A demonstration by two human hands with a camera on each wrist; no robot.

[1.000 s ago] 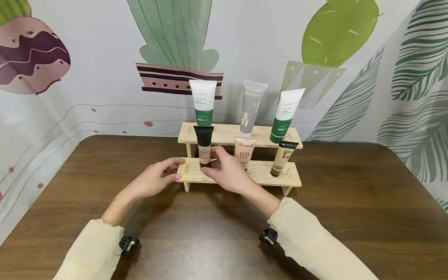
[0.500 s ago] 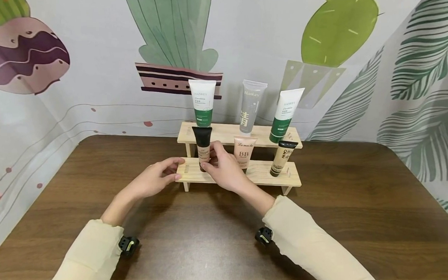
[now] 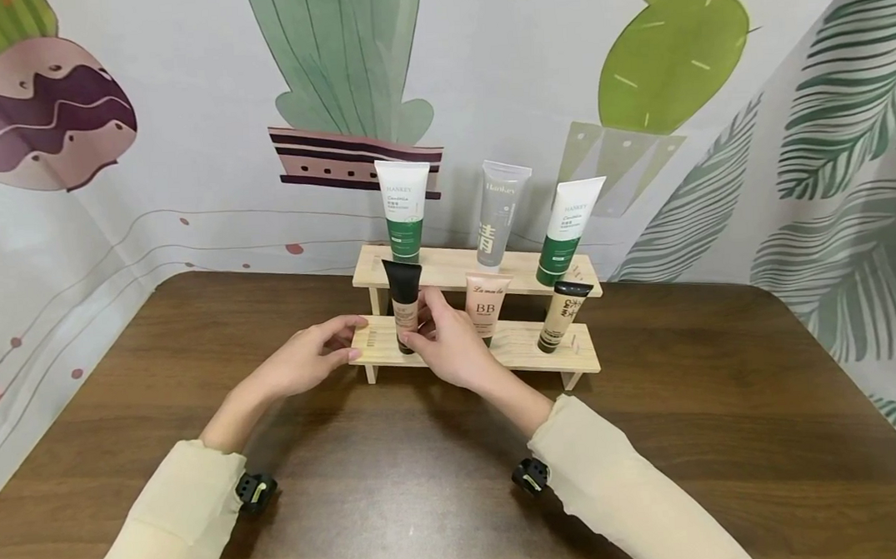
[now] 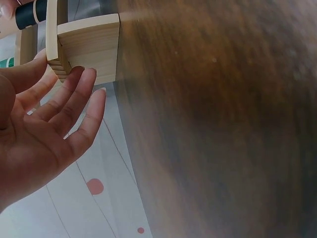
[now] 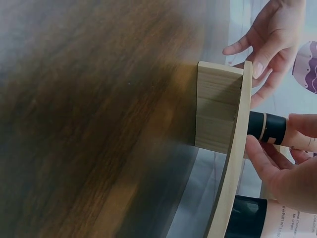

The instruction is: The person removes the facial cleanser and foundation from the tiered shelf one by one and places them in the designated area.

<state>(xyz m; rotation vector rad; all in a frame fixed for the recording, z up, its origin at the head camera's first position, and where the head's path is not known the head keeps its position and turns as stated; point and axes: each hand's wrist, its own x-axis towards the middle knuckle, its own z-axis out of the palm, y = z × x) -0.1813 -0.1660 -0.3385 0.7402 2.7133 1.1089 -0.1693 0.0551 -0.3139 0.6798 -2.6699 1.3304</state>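
My right hand (image 3: 457, 344) pinches a small black-and-beige cosmetic tube (image 3: 402, 281) between thumb and fingers. The tube is upright, its black cap at the lower tier of a two-tier wooden stand (image 3: 530, 353). In the right wrist view the tube's black cap (image 5: 274, 129) meets the shelf board. My left hand (image 3: 309, 357) grips the left end of that tier by thumb and forefinger; the other fingers spread beneath, as the left wrist view shows at the board's end (image 4: 59, 69). To the right of the held tube stand a pink BB tube (image 3: 486, 301) and a gold-and-black tube (image 3: 562, 318).
On the upper tier stand a white-and-green tube (image 3: 404, 202), a grey translucent tube (image 3: 501, 215) and another white-and-green tube (image 3: 571, 224). The stand is on a brown wooden table (image 3: 397, 482), before a cactus-patterned cloth (image 3: 208, 115).
My right hand has moved the black-and-beige tube slightly left and toward me on the lower tier. My left hand has kept its hold on the stand's end.
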